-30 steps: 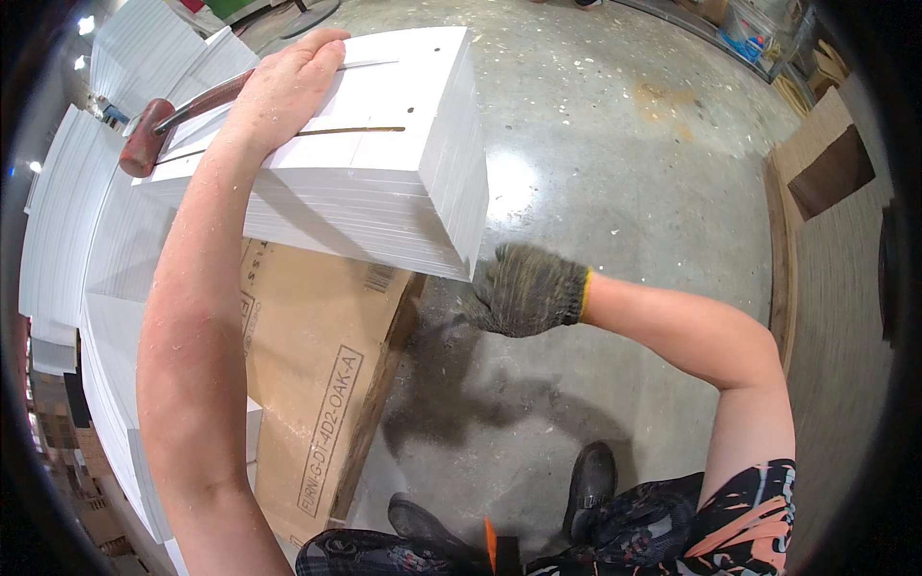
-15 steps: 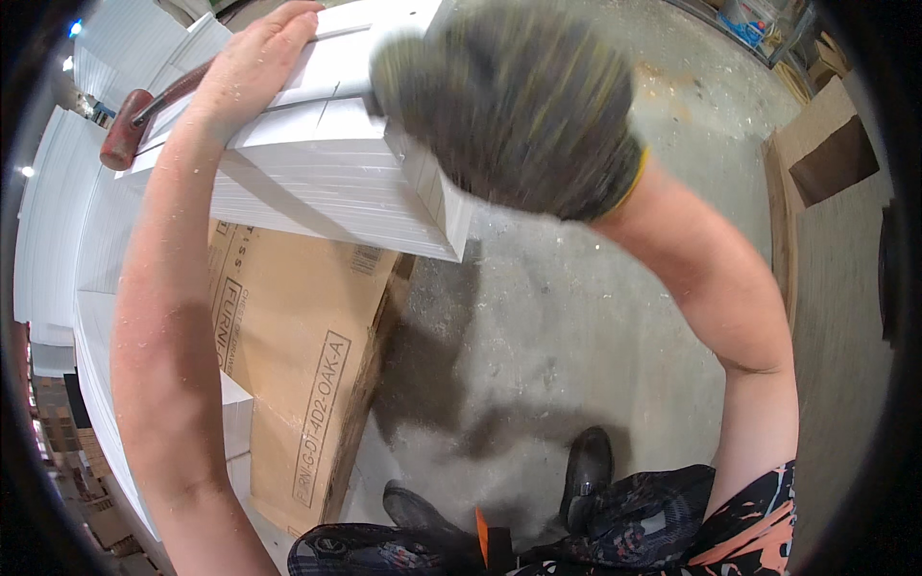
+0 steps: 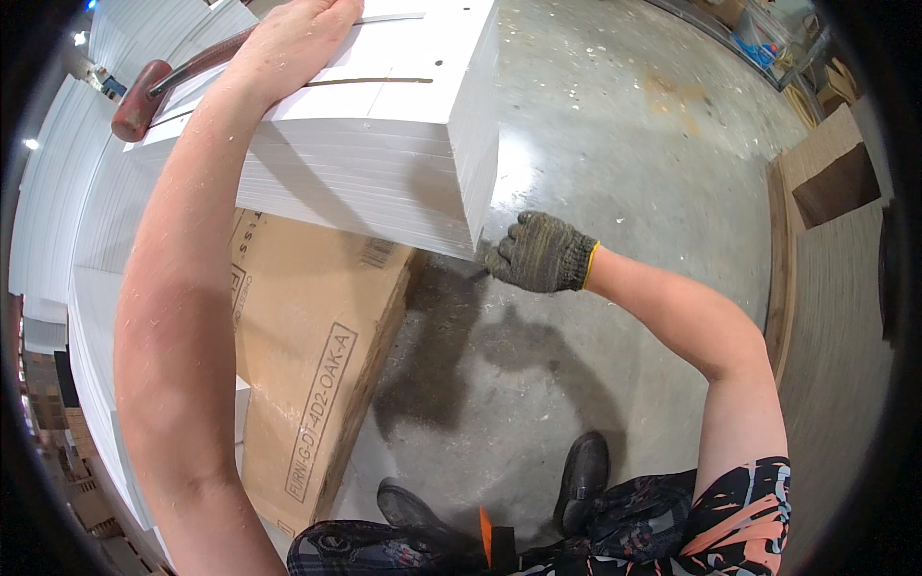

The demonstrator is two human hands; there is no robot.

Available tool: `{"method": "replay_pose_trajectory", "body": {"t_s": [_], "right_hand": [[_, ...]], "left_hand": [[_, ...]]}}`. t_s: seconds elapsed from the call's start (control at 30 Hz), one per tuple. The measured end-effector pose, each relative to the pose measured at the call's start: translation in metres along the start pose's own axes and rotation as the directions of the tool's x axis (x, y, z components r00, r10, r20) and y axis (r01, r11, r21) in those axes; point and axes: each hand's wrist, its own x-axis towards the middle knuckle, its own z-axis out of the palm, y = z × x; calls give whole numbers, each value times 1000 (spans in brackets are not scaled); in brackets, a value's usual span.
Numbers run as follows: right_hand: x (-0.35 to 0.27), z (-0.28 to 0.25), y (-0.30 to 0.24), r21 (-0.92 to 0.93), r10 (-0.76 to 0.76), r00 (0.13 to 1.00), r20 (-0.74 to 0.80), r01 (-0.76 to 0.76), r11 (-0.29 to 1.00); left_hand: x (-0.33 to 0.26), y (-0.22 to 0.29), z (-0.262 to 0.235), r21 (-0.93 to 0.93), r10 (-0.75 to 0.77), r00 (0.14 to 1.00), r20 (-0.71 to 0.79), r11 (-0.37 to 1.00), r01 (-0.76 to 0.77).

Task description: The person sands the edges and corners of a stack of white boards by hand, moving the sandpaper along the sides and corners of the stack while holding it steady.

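Resting the bare left hand [image 3: 303,48] on a stack of white boards [image 3: 365,182], directly beneath fingers held close together. Can see a red mallet [image 3: 142,101] to the left of those fingers, lying on the boards. Holding the gloved right hand [image 3: 540,252] near the stack's corner with fingers curled in; cannot tell whether around anything. Left of these, can see a cardboard box [image 3: 288,355], partly hidden by the stack.
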Motion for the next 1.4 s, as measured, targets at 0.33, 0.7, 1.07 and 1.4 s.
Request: {"method": "replay_pose_trajectory", "body": {"t_s": [0.33,0.7,1.07,1.4], "right_hand": [[14,-172,38,-370,3,750,-662,-330,869],[-14,33,-25,48,-37,996,-79,40,998],[0,15,-17,-73,89,987,-134,-100,992],[-14,-142,27,274,70,859,-507,84,958]], "left_hand": [[-27,41,-11,7,124,992,-33,992,-124],[-13,41,-21,-88,-31,988,150,995,44],[9,-7,-3,264,371,925,81,887,-379],[2,-3,-4,-77,46,998,34,996,-43]]}}
